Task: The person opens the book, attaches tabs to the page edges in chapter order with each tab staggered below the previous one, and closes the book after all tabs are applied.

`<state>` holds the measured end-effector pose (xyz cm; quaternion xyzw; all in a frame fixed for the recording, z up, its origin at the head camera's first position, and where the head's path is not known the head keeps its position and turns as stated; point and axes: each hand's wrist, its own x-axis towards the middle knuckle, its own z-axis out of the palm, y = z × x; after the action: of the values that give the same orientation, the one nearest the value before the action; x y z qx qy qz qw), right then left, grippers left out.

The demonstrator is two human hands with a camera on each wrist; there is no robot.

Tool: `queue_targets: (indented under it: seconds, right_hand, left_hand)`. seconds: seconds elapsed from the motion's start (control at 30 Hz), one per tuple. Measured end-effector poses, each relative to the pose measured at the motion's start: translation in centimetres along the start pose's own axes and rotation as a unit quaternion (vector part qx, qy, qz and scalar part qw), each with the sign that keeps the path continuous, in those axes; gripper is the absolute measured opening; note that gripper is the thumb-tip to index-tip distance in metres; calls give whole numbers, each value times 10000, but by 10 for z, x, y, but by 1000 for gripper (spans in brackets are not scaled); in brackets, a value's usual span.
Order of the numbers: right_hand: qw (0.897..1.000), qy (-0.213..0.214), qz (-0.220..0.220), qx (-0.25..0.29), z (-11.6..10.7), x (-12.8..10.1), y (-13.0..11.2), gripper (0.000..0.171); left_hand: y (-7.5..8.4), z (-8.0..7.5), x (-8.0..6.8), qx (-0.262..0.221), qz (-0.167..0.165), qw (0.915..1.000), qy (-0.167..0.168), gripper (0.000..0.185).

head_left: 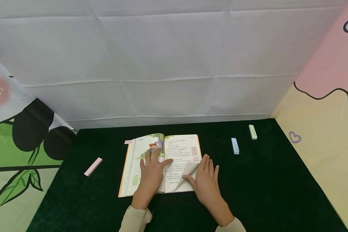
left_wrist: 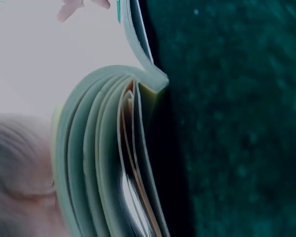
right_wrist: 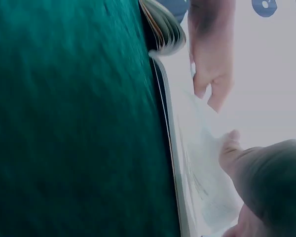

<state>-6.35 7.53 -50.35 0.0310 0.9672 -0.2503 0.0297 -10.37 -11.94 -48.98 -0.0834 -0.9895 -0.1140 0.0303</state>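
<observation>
Lying open mid-table (head_left: 264, 193): book (head_left: 179, 145), left hand (head_left: 152, 170) resting on it, right hand (head_left: 204, 178) at its right page corner (head_left: 188, 170). Sitting left: one sticky-note pad (head_left: 93, 166); right, probably two more (head_left: 235, 146).

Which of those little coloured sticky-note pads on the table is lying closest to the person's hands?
The blue pad, right of the open book. It lies nearer the right hand than the green pad behind it or the pink pad far left.

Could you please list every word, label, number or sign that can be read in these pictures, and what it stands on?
No text here can be read.
Open book: printed lines on the right-hand page, too small and blurred to read.
Coloured boxes on the book's pages: too small to read.
Pink strip, blue strip, green strip: no legible marks.
Wrist views: too blurred to show any print.
</observation>
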Motion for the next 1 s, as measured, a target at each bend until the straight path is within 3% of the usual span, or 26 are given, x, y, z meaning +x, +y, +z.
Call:
queue_targets:
  seconds: [0.2,0.53,0.67,0.87,1.0]
  right_hand:
    - [9999,-92,73,-4,9,-7,-10,108]
    - [9960,-531,-660,295,20,-12,-17,94]
    - [9946,-624,-820,140,21,-12,-17,88]
    - [9915,-727,-1071,-139,21,-11,-17,82]
    - [9900,-758,-1169,-207,22,-11,-16,77]
  left_hand:
    - [-1,-1,0,-52,21,10000,7,57]
    - [-9,-1,1,-343,179,9992,80,51]
    - [-17,-4,3,-769,230,9966,170,45]
    - [-29,-11,5,-2107,56,9775,-49,23]
    - [-32,-17,6,-2675,-44,9628,-377,36]
